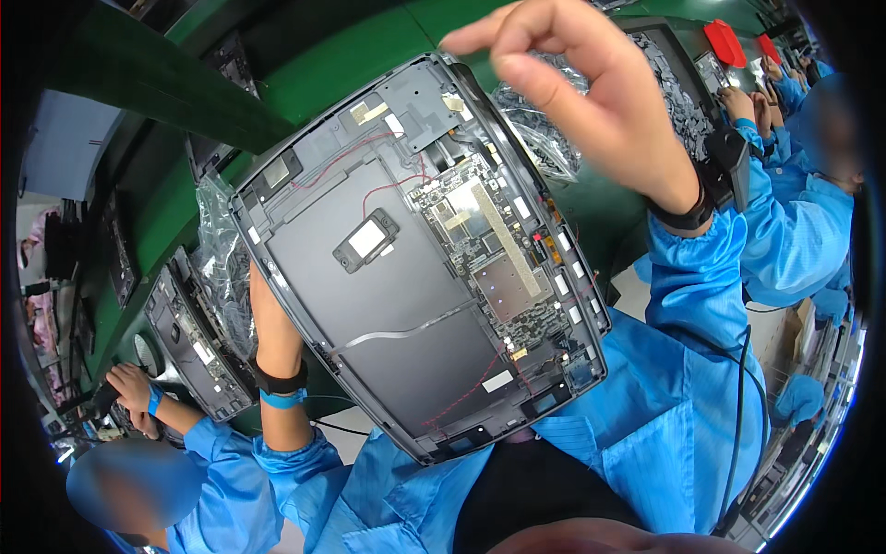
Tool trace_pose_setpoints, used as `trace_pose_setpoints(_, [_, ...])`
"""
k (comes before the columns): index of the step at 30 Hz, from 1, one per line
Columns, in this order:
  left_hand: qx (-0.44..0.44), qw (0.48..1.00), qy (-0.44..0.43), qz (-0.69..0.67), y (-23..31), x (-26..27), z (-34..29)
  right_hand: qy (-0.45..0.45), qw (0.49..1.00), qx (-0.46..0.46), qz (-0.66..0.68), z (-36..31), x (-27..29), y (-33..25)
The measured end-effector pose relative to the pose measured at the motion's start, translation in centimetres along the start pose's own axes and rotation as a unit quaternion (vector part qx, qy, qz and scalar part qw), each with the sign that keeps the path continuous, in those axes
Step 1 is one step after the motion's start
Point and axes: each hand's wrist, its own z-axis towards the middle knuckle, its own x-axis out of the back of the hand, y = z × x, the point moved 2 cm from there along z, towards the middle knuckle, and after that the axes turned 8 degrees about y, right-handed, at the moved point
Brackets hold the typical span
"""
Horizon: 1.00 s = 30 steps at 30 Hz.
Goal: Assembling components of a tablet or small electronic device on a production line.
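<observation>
An opened tablet housing (pixel 369 295), dark grey with its inside facing up, is raised at a tilt in front of my chest. My left hand (pixel 266 300) supports it from the left edge; its fingers are hidden behind the housing. Along the right side runs a circuit board (pixel 489 249) with tape strips on it. A small black speaker (pixel 366 240) with a white label lies loose on the bare inside, joined to a thin red wire. A grey flat cable (pixel 406 334) crosses lower down. My right hand (pixel 591 88) is above the top right corner, forefinger stretched toward it, thumb apart, holding nothing.
Another opened housing (pixel 198 355) lies to the left beside clear plastic bags (pixel 221 249). A tray of dark small parts (pixel 669 83) and a bag of parts (pixel 544 120) are behind my right hand. Red bins (pixel 724 43) stand far right. Co-workers sit on both sides.
</observation>
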Motion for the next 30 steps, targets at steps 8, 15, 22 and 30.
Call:
trace_pose_setpoints(8, [-0.043,0.998,-0.028,0.040,-2.2,-1.6,-1.0,0.032,0.988,0.121,-0.093,0.0,-2.5,-0.8])
trace_pose_setpoints(15, [-0.047,0.997,-0.058,0.007,-2.3,-1.8,-0.8,0.033,0.956,-0.181,0.230,1.4,-0.8,1.4])
trace_pose_setpoints(22, [-0.027,0.996,-0.079,-0.031,-1.8,-1.8,-0.9,0.066,0.923,0.335,-0.177,3.3,-0.9,1.2])
trace_pose_setpoints(30, [0.047,0.985,-0.077,-0.148,-3.3,-2.0,2.6,-0.156,0.974,-0.054,-0.155,4.2,-1.4,-2.2])
